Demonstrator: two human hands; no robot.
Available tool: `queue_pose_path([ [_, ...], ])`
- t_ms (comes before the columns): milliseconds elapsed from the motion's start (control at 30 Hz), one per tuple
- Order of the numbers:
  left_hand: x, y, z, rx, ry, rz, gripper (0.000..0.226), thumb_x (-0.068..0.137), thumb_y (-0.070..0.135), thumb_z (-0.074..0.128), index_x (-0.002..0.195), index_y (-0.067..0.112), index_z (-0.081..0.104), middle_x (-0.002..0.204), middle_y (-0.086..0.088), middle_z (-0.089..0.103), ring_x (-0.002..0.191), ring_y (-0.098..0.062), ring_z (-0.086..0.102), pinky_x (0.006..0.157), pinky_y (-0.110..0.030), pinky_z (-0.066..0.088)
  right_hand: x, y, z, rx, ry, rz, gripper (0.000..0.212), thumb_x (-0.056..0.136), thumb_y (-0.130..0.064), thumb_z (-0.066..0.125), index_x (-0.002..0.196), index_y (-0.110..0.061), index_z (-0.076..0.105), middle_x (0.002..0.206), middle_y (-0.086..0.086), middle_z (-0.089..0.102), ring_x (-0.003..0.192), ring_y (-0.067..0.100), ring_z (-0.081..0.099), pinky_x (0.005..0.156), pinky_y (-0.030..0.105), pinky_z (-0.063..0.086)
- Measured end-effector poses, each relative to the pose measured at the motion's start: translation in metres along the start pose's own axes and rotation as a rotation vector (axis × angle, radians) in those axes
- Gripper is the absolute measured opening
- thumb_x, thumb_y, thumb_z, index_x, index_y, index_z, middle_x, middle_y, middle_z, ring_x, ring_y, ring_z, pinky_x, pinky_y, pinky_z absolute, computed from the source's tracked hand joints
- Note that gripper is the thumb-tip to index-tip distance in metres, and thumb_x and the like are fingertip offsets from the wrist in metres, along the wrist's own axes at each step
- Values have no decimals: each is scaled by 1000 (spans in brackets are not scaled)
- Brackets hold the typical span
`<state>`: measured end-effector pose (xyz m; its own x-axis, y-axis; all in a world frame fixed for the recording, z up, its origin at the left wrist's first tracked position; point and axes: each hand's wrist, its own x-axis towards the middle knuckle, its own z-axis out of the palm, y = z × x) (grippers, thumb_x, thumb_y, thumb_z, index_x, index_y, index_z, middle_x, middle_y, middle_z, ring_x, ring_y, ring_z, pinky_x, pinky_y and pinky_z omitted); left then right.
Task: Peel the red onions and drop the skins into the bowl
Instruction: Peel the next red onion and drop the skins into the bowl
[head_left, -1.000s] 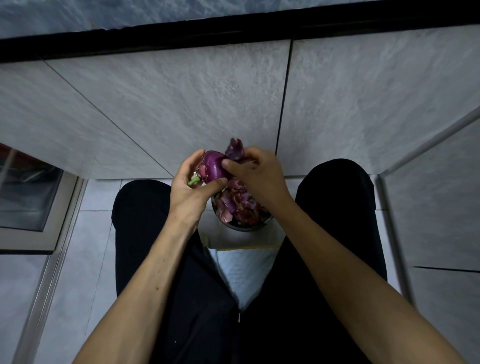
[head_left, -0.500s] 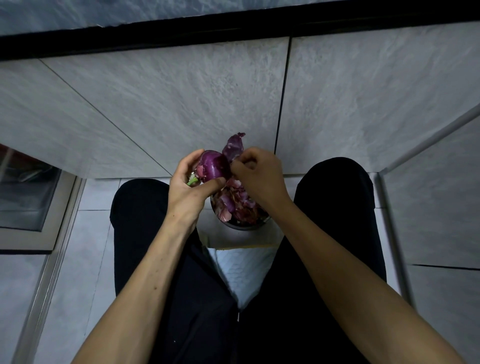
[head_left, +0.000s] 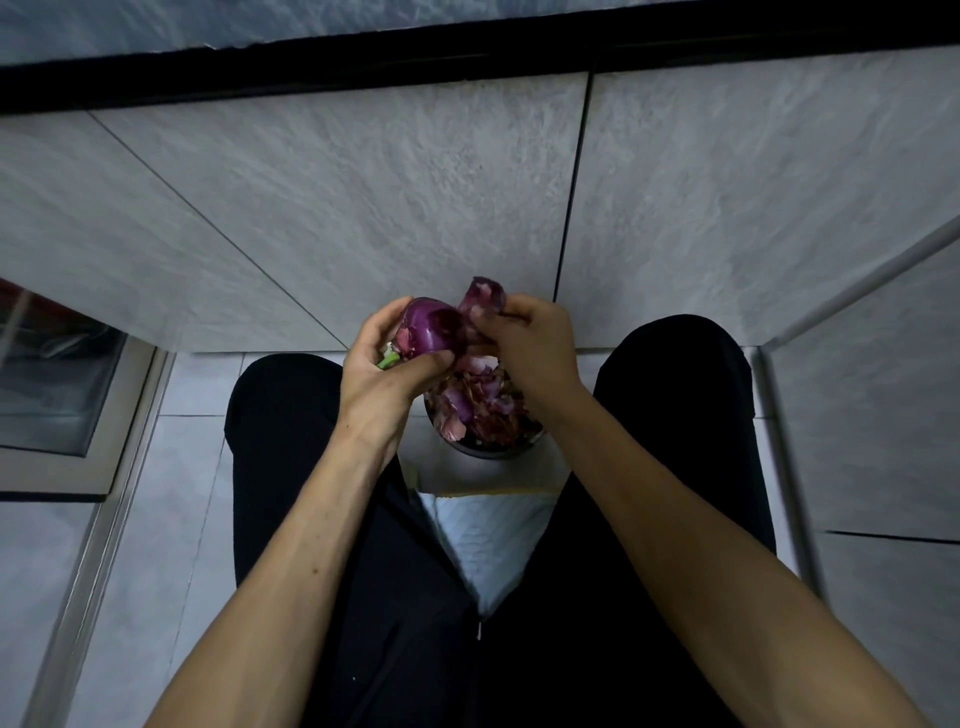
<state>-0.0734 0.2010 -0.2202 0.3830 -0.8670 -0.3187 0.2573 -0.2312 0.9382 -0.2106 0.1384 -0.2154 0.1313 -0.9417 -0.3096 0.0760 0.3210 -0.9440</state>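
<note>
Head view: the left hand (head_left: 382, 364) cups the glossy purple-red round onion (head_left: 434, 327); the right hand (head_left: 524, 338) pinches a curled papery purple skin flap (head_left: 485, 299), seemingly still attached. The dark round skin-filled bowl (head_left: 485, 447) sits at 6 o'clock, directly beneath

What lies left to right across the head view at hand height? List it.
left hand → red onion → loose skin → right hand
</note>
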Motion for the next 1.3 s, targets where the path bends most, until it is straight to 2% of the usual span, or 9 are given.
queue_pose_path([
  [100, 1, 4, -2, -173, -28, -62, 67, 74, -17, 70, 134, 9, 57, 105, -5, 71, 100, -27, 72, 85, -45, 60, 9, -2, -7, 209, -4, 159, 7, 89, -1, 65, 85, -2, 70, 71, 7, 72, 66, 19, 68, 70, 33, 58],
  [200, 6, 7, -10, -329, -44, -103, 68, 73, -11, 67, 138, 5, 54, 123, -16, 64, 109, -33, 69, 82, -41, 59, 23, 0, -21, 225, 38, 213, 6, 88, -2, 66, 83, 0, 69, 70, 6, 69, 65, 15, 65, 70, 27, 59],
  [300, 9, 8, -13, -406, -51, -127, 62, 80, -10, 61, 140, 2, 51, 129, -21, 59, 107, -32, 70, 81, -41, 60, 32, 9, -27, -113, 68, 96, 16, 88, -8, 68, 73, -1, 66, 73, 14, 69, 68, 22, 69, 65, 27, 58],
  [433, 9, 9, -11, -420, -50, -144, 61, 81, -11, 61, 140, 1, 52, 129, -21, 60, 104, -31, 71, 80, -40, 61, 40, 24, -23, -670, 74, -142, 27, 85, -8, 64, 72, 15, 60, 63, 25, 56, 54, 15, 43, 43, 20, 28],
  [567, 6, 11, -7, -405, -35, -171, 69, 74, -9, 65, 141, 0, 51, 126, -20, 61, 96, -29, 73, 76, -38, 61, 43, 37, -20, -794, 2, -154, 18, 87, -6, 62, 81, 10, 70, 76, 18, 68, 62, 20, 55, 52, 26, 40],
  [667, 8, 9, -9, -391, -55, -178, 72, 72, -11, 67, 142, 0, 49, 127, -20, 60, 99, -31, 72, 81, -41, 61, 42, 39, -18, -831, -11, -144, 18, 91, -13, 61, 93, -2, 75, 87, 8, 71, 70, 12, 56, 66, 19, 39],
  [767, 9, 9, -11, -368, -74, -175, 73, 70, -7, 65, 141, 0, 50, 129, -21, 59, 105, -32, 70, 85, -43, 60, 42, 39, -18, -857, -18, -178, 24, 93, -19, 59, 86, -1, 73, 82, 10, 70, 66, 17, 56, 56, 18, 33],
  [967, 7, 9, -8, -356, -102, -173, 74, 68, -10, 65, 140, -1, 51, 125, -21, 60, 107, -36, 69, 81, -40, 60, 38, 39, -21, -1023, 87, -151, 43, 93, -41, 57, 62, -16, 43, 60, -1, 43, 61, 17, 46, 56, 29, 30],
  [1300, 7, 8, -10, -384, -58, -170, 67, 75, -18, 62, 139, -1, 53, 125, -20, 58, 104, -33, 69, 78, -39, 60, 42, 48, -20, -1054, -15, -130, 17, 92, -9, 51, 83, 2, 61, 81, 15, 60, 74, 29, 59, 59, 33, 44],
])
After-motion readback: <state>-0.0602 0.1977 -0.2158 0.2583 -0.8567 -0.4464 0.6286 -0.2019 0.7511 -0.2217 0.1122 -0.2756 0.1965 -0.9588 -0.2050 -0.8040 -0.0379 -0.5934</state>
